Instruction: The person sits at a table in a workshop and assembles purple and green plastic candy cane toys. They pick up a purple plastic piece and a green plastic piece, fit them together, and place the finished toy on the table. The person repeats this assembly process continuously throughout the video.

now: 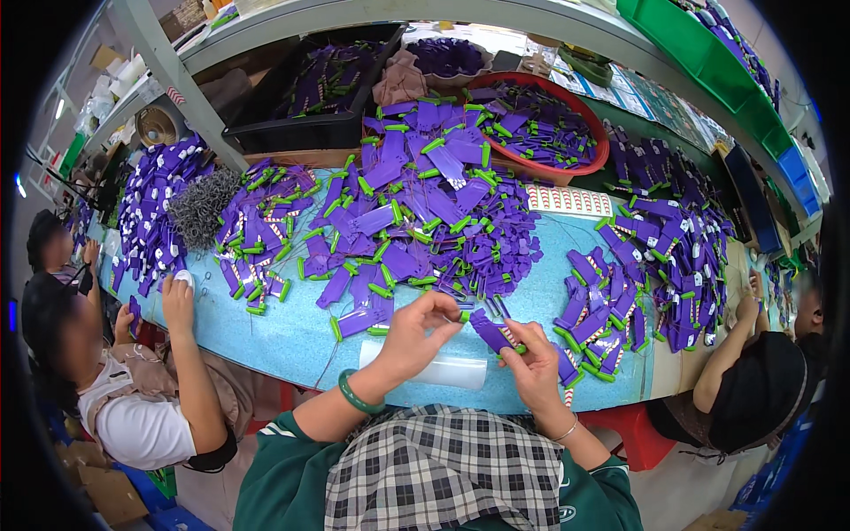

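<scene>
In front of me, my right hand pinches a flat purple plastic piece with a red-and-white striped strip along its edge. A small green plastic part shows at the fingertips of my left hand, whose thumb and fingers are closed on it. This part is right by the purple piece's left end; whether they are joined is too small to tell. Below my hands lies a clear plastic sheet. Just beyond, a large heap of purple pieces with green ends covers the table.
Purple-and-green pieces with striped strips pile up at right. A red basin and a black bin stand at the back. A striped sticker sheet lies before the basin. Metal rings heap at left. Co-workers sit on both sides.
</scene>
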Demonstrator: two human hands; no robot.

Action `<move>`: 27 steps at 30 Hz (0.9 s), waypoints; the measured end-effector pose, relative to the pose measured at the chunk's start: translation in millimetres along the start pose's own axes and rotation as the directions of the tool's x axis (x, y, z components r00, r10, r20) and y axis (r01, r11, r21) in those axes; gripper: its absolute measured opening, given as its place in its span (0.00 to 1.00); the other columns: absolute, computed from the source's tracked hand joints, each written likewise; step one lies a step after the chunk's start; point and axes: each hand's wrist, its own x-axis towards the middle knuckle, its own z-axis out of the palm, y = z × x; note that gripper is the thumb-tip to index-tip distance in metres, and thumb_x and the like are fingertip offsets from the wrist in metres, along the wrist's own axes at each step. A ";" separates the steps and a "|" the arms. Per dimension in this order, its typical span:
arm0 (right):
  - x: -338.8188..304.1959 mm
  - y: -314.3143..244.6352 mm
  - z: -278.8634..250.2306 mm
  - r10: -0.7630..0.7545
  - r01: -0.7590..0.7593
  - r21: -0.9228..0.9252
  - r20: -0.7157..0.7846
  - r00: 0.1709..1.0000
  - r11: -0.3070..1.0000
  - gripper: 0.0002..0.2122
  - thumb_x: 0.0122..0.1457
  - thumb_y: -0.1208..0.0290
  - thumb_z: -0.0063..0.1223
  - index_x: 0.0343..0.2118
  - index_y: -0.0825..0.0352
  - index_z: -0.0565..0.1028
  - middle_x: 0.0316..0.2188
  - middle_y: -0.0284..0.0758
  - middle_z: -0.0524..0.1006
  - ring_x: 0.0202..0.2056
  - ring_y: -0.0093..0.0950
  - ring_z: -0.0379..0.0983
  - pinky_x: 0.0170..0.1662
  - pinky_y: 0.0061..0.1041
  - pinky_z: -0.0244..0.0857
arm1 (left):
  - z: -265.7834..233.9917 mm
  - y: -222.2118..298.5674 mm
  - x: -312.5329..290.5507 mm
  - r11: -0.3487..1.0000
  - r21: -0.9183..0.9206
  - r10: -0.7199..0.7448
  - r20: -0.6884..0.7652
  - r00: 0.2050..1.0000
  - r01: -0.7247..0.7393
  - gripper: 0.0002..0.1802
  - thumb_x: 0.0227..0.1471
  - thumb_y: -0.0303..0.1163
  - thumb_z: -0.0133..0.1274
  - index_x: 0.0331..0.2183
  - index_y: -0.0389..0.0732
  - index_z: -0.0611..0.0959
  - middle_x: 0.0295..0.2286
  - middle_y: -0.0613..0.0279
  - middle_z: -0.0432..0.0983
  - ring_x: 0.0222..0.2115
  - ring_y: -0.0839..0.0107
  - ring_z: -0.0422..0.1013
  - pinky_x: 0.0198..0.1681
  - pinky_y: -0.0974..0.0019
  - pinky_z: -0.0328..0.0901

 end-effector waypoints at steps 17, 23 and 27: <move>1.7 -12.8 -1.2 0.284 -0.330 0.111 0.303 0.910 0.937 0.20 0.48 0.86 0.57 0.46 0.67 0.75 0.29 0.31 0.73 0.33 0.22 0.72 0.40 0.22 0.69 | 3.5 8.2 -28.0 0.922 -0.021 -0.369 0.249 0.896 0.386 0.08 0.48 0.22 0.57 0.35 0.33 0.80 0.32 0.64 0.76 0.32 0.80 0.71 0.37 0.75 0.67; 8.4 -8.1 -6.7 0.025 -0.220 0.255 0.598 0.801 0.942 0.23 0.50 0.86 0.56 0.51 0.70 0.68 0.38 0.34 0.74 0.39 0.23 0.73 0.45 0.23 0.69 | 0.3 15.8 -30.0 0.879 -0.271 -0.294 0.339 0.894 0.392 0.09 0.46 0.25 0.60 0.33 0.36 0.81 0.33 0.66 0.72 0.35 0.76 0.69 0.42 0.70 0.63; 30.6 -27.4 -2.4 -0.156 0.242 -0.059 0.612 0.776 0.969 0.09 0.50 0.78 0.59 0.36 0.70 0.76 0.30 0.33 0.75 0.30 0.22 0.73 0.30 0.21 0.67 | -5.6 27.1 -26.5 0.977 0.203 -0.014 0.385 0.923 -0.070 0.08 0.43 0.25 0.61 0.30 0.37 0.81 0.31 0.63 0.72 0.32 0.70 0.70 0.38 0.69 0.64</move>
